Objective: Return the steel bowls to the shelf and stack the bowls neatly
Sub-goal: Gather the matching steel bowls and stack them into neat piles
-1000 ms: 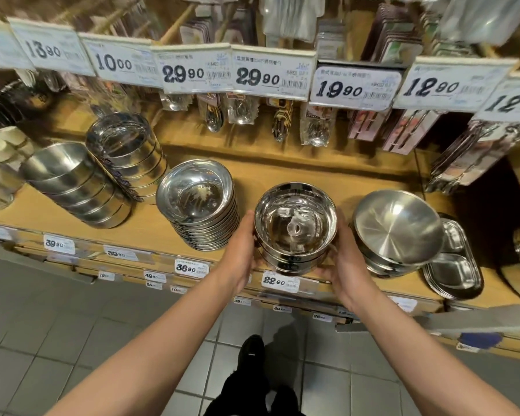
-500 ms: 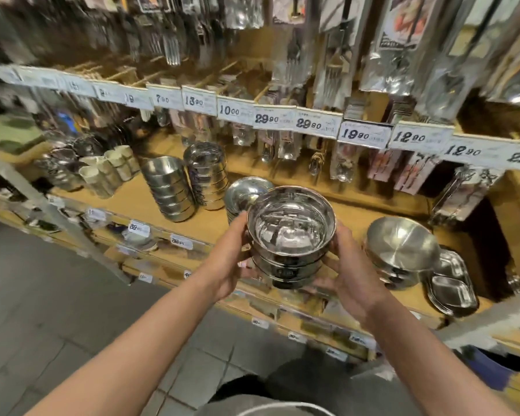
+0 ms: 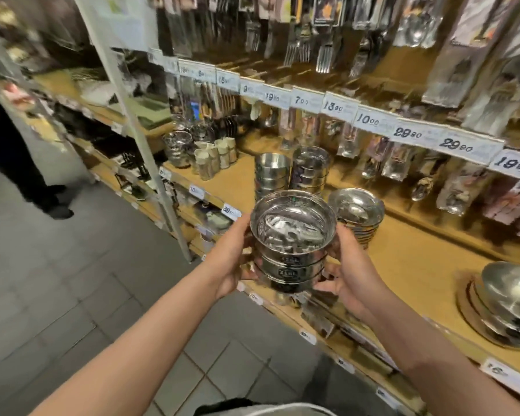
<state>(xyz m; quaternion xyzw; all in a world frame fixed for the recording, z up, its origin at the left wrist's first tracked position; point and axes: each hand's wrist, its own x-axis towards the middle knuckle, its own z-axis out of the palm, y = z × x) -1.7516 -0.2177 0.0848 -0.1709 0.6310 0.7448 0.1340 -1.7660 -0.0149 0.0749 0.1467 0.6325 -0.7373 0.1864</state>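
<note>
A short stack of shiny steel bowls (image 3: 291, 235) hangs in the air in front of the wooden shelf (image 3: 409, 259), clear of its front edge. My left hand (image 3: 233, 256) grips the stack's left side and my right hand (image 3: 345, 277) grips its right side, fingers curled under the base. On the shelf behind stand two tall bowl stacks (image 3: 272, 175) (image 3: 311, 169) and a lower stack of wide bowls (image 3: 357, 211). At the far right a tilted pile of matte bowls (image 3: 508, 301) leans on the shelf.
Price tags (image 3: 373, 120) line the rail above, with packed cutlery (image 3: 321, 52) hanging higher up. Cream cups (image 3: 213, 154) and glassware sit further left. A white upright post (image 3: 150, 163) crosses the shelving. Another person's dark legs (image 3: 27, 175) stand on the grey tiled floor at left.
The view has swung left and pulled back from the shelf. Both hands have lifted the bowl stack off the shelf and now hold it out in front of the shelf's edge.
</note>
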